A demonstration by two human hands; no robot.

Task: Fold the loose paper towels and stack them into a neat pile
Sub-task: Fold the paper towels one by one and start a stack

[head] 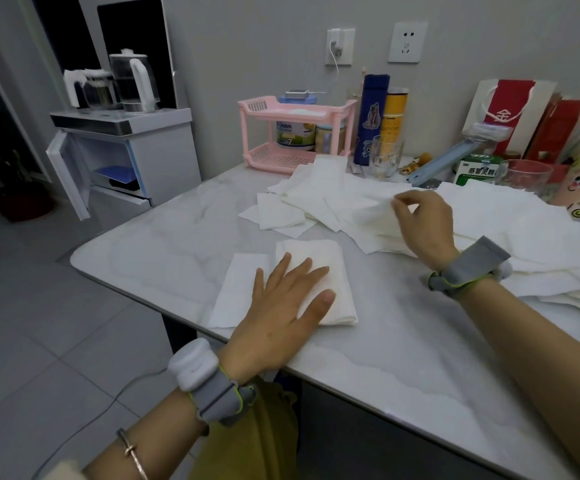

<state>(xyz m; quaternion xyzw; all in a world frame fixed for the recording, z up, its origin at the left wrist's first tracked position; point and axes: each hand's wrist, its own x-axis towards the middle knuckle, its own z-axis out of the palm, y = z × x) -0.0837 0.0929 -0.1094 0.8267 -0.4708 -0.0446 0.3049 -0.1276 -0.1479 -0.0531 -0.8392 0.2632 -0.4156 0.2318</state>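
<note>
The step in hand looks like the fetching of the next sheet. The left hand (281,306) lies flat, fingers straight and spread, pressing down on the folded paper towel (323,258) at the near left of the worktop (402,358). The right hand (423,226) reaches to the far right and pinches the edge of a loose sheet (375,218) between thumb and fingertips, at the near side of the heap of loose paper towels (316,195).

The next move probably calls for lifting that one sheet free without dragging its neighbours, laying it on bare worktop, folding it, and setting it squarely on the folded one.

Counted: two folded pieces lie near, the thick one under the left hand and a flatter folded sheet (240,289) touching it on its left. They lie side by side, not stacked. The loose towels overlap too much to count; there are many, spreading off to the right.
</note>
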